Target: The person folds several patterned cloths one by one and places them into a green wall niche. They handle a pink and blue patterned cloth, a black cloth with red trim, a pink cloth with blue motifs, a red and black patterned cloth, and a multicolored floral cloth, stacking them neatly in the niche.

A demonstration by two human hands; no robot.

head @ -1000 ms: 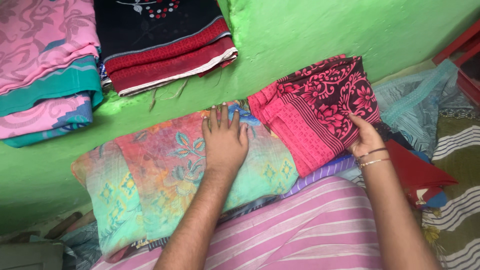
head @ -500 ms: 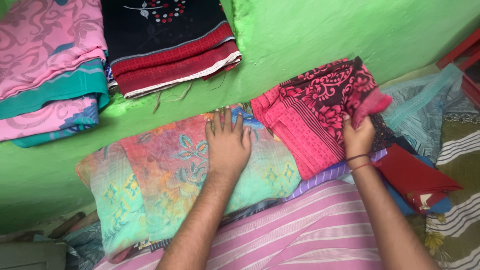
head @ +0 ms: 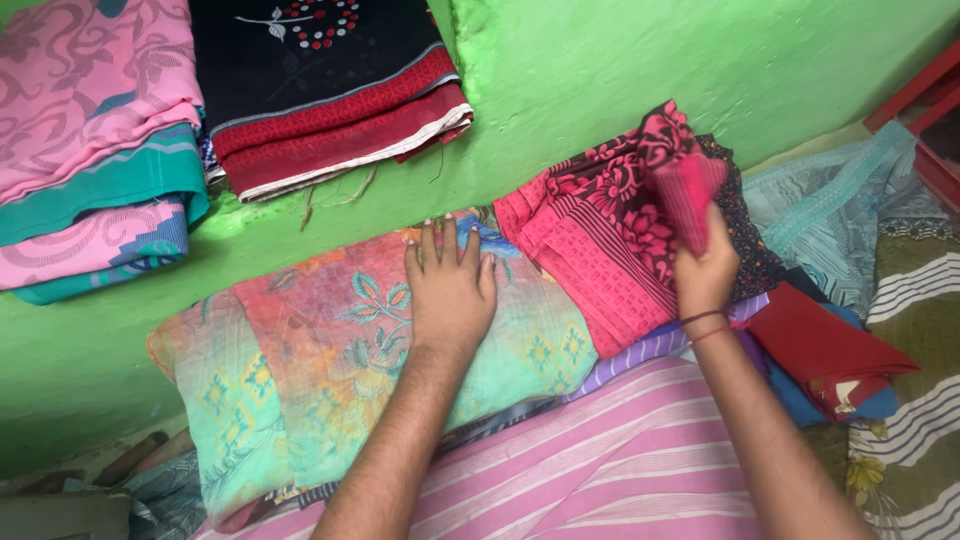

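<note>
The left hand point(head: 449, 290) is lying flat, palm down, on the folded pastel floral cloth point(head: 330, 360), its fingers point(head: 446, 240) stretched forward and slightly spread, their tips reaching the cloth's far edge right where it is meeting the green ledge point(head: 560, 80). Nothing is being gripped there; the cloth is simply lying under the palm and fingers, spreading out wide to the left and a little to the right of the hand.

Over on the right, the right hand point(head: 704, 268) is pinching a corner of the pink and maroon floral cloth point(head: 610, 225). The fingers are closed on the fabric, and the gathered corner is sticking up just above the fist, folded toward the middle of the piece. The rest of that cloth is lying to the left of the hand, resting against the ledge and just beside the pastel cloth. Thin bangles point(head: 706, 326) are sitting at the wrist.

Underneath, a pink striped cloth point(head: 620, 460) is covering the lap area. A red folded cloth point(head: 830, 345) is lying just to the right of the wrist. Up on the ledge, a black and red folded cloth point(head: 330, 90) is resting beside a pink and teal stack point(head: 95, 140).
</note>
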